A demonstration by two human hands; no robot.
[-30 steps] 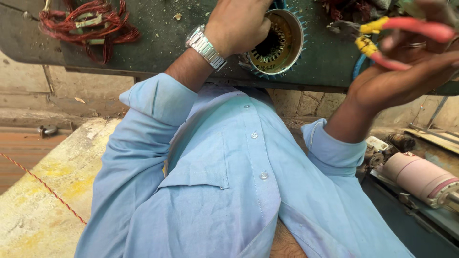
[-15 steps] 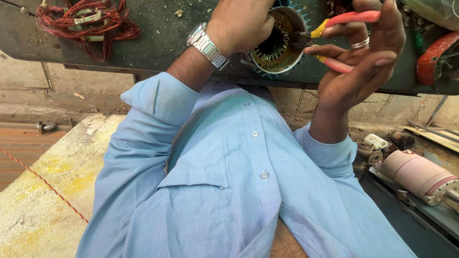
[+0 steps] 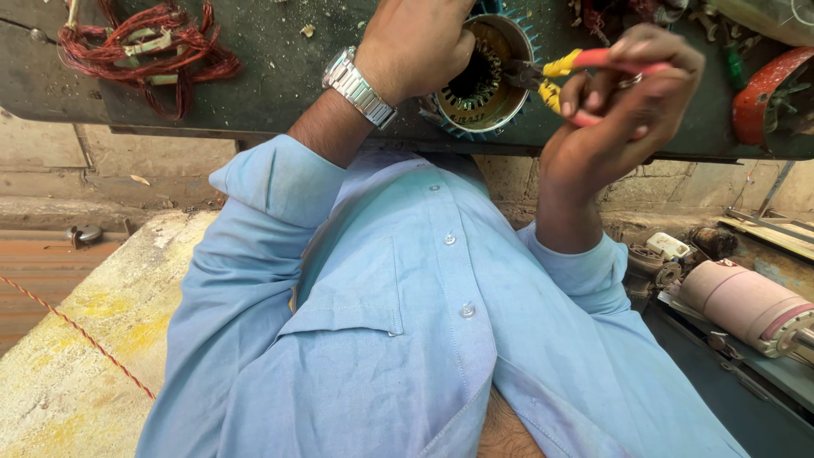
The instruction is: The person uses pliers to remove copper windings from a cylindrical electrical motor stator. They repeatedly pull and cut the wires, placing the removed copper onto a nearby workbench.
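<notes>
Your left hand [image 3: 420, 47], at about twelve o'clock in the view, is closed over the near rim of the round motor stator [image 3: 483, 80], with a metal wristwatch [image 3: 358, 86] on the wrist just below it. The stator sits on the dark green workbench [image 3: 271, 68] at roughly one o'clock, its blue finned shell around a ring of copper-coloured slots, its open end turned toward you. Your right hand [image 3: 615, 119], at two o'clock, is curled tightly around the red and yellow handles of a pair of pliers [image 3: 564, 72], and the dark nose of the pliers reaches into the stator's opening from the right; whether it bites on anything there cannot be told. A tangle of red copper wire [image 3: 144, 47] lies on the bench at ten o'clock, well apart from both hands. A pink cylindrical part [image 3: 746, 305] rests low at four o'clock, beside your right sleeve.
</notes>
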